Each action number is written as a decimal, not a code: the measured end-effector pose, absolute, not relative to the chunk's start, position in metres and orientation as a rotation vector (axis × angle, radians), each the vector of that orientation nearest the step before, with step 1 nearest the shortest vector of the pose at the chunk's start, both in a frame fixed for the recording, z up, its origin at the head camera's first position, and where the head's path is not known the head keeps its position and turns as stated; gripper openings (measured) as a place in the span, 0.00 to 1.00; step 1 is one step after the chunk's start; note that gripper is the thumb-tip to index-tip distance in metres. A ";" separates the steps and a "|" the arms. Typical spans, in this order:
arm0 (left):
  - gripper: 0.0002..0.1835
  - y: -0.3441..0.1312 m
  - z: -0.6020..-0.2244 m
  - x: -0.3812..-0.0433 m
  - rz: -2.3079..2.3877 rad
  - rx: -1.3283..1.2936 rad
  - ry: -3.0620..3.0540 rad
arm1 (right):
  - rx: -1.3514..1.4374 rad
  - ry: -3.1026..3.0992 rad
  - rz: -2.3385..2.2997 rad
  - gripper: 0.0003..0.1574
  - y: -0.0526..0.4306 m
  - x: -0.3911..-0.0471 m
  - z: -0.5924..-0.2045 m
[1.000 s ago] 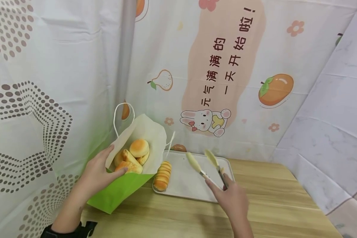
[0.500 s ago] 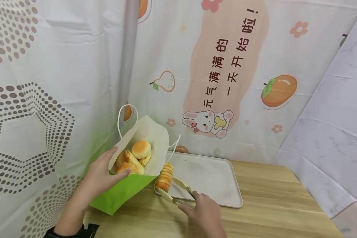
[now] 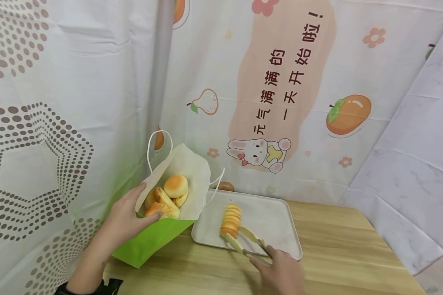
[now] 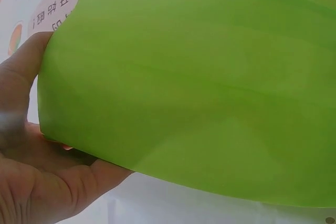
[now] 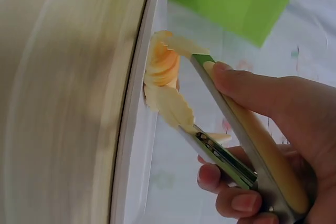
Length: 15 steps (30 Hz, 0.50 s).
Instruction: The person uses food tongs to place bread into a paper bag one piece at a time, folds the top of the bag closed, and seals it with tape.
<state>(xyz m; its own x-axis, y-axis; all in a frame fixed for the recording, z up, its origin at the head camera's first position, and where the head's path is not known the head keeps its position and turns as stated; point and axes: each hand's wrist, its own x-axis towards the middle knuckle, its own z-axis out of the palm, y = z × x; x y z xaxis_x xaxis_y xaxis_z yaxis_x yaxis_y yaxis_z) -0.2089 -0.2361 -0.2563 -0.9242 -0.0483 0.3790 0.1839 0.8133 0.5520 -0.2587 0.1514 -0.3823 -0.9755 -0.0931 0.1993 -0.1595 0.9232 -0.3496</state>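
My left hand holds the mouth of a green paper bag, its thumb over the near rim and its fingers at the left side. Inside the bag's white lining lie several bread buns. With my right hand I grip a pair of tongs with cream tips. Between those tips is a ridged, golden bread roll, low over or on the left half of a white tray; whether it touches the tray I cannot tell. In the left wrist view, the green side of the bag hides its contents.
A wooden table carries the tray and bag. White cord handles stick up from the bag, one hanging over the tray's left end. Printed curtains stand close behind and to the left.
My right hand has brought the tongs left and down to the roll, taken hold of it beside the bag, and shifted it right along the tray. My left hand stays at the bag.
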 end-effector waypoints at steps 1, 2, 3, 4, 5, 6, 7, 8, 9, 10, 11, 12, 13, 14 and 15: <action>0.51 -0.236 -0.257 -0.209 -0.851 -0.105 -2.619 | 0.157 -2.924 0.557 0.41 0.159 -0.258 -0.382; 0.51 -0.236 -0.257 -0.210 -0.850 -0.108 -2.617 | 0.119 -2.943 0.563 0.43 0.166 -0.257 -0.382; 0.51 -0.235 -0.257 -0.210 -0.849 -0.111 -2.614 | 0.083 -2.958 0.569 0.45 0.172 -0.256 -0.382; 0.50 -0.235 -0.257 -0.210 -0.847 -0.113 -2.611 | 0.049 -2.965 0.577 0.46 0.176 -0.256 -0.382; 0.50 -0.235 -0.257 -0.210 -0.845 -0.114 -2.608 | 0.025 -2.962 0.575 0.47 0.180 -0.255 -0.382; 0.50 -0.234 -0.257 -0.211 -0.843 -0.115 -2.605 | 0.009 -2.960 0.576 0.48 0.183 -0.255 -0.381; 0.50 -0.234 -0.257 -0.211 -0.842 -0.116 -2.603 | 0.003 -2.955 0.569 0.49 0.185 -0.255 -0.380; 0.50 -0.234 -0.257 -0.211 -0.841 -0.116 -2.601 | 0.007 -2.946 0.560 0.50 0.185 -0.255 -0.379; 0.50 -0.233 -0.257 -0.211 -0.839 -0.114 -2.602 | 0.021 -2.934 0.546 0.52 0.184 -0.256 -0.378; 0.50 -0.233 -0.257 -0.211 -0.839 -0.112 -2.603 | 0.033 -2.928 0.533 0.53 0.182 -0.256 -0.376; 0.50 -0.232 -0.257 -0.211 -0.838 -0.111 -2.603 | 0.055 -2.925 0.514 0.54 0.180 -0.256 -0.375; 0.50 -0.232 -0.257 -0.211 -0.838 -0.111 -2.604 | 0.075 -2.921 0.495 0.55 0.177 -0.257 -0.375; 0.51 -0.232 -0.257 -0.211 -0.837 -0.109 -2.605 | 0.090 -2.918 0.477 0.56 0.173 -0.258 -0.374; 0.51 -0.231 -0.257 -0.211 -0.837 -0.108 -2.606 | 0.106 -2.915 0.460 0.56 0.170 -0.259 -0.374; 0.51 -0.231 -0.257 -0.211 -0.836 -0.107 -2.608 | 0.112 -2.912 0.446 0.55 0.168 -0.260 -0.375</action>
<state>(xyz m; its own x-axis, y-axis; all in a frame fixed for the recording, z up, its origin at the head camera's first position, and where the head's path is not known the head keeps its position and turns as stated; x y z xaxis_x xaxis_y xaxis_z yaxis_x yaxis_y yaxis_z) -0.2108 -0.2308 -0.2575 -0.9177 -0.0481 0.3943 0.1901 0.8183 0.5425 -0.2601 0.1681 -0.3754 -0.9784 -0.0454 0.2018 -0.1037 0.9518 -0.2886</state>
